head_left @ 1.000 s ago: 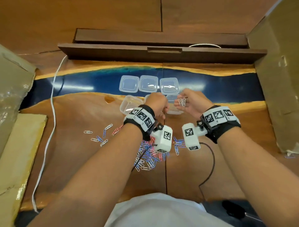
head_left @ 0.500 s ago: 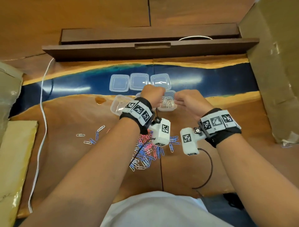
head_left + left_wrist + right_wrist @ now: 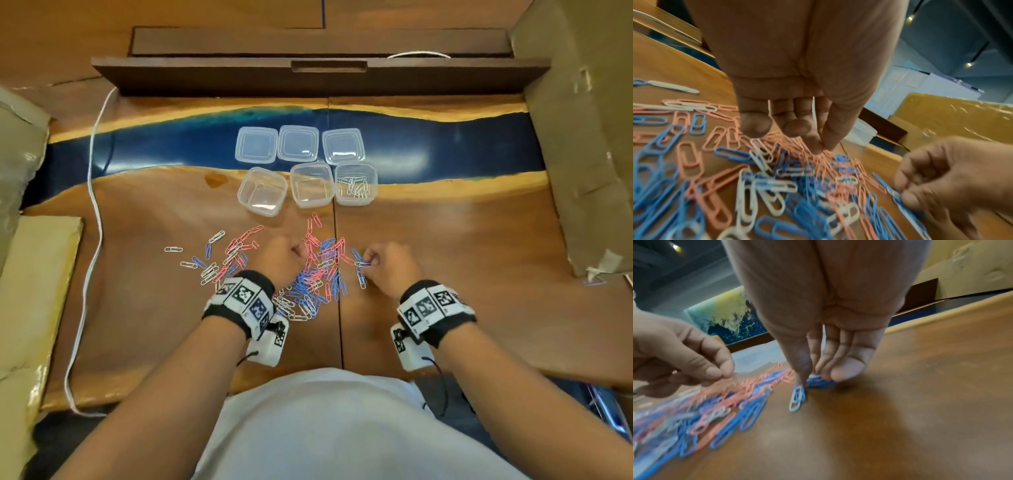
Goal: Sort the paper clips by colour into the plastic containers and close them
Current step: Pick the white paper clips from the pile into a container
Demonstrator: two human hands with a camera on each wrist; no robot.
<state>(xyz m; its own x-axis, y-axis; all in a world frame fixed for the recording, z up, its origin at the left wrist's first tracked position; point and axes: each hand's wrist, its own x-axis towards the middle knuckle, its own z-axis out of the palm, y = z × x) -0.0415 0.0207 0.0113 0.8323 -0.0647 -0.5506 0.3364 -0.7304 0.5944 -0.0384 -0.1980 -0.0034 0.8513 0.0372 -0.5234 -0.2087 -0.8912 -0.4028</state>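
A mixed pile of pink, blue and white paper clips (image 3: 308, 274) lies on the wooden table in front of me. My left hand (image 3: 297, 251) is down in the pile, fingers curled, thumb and forefinger pinching at the pink clips (image 3: 818, 146). At the pile's right edge, my right hand (image 3: 367, 262) pinches a blue clip (image 3: 816, 382) against the table; another blue clip (image 3: 797, 395) lies just before it. Behind the pile stand three clear open containers: left (image 3: 262, 195) and middle (image 3: 311, 185) look empty, and the right one (image 3: 356, 185) holds white clips. Their three lids (image 3: 298, 143) lie in a row behind.
A white cable (image 3: 92, 205) runs down the table's left side. Cardboard boxes stand at the right (image 3: 582, 137) and left (image 3: 20, 154). A dark raised wooden ledge (image 3: 318, 73) closes the back. A yellow wrapped panel (image 3: 30, 308) lies at the near left.
Both hands have come back from above the right container to the clip pile. The white clips the right hand held are gone from it, and the container now holds white clips.
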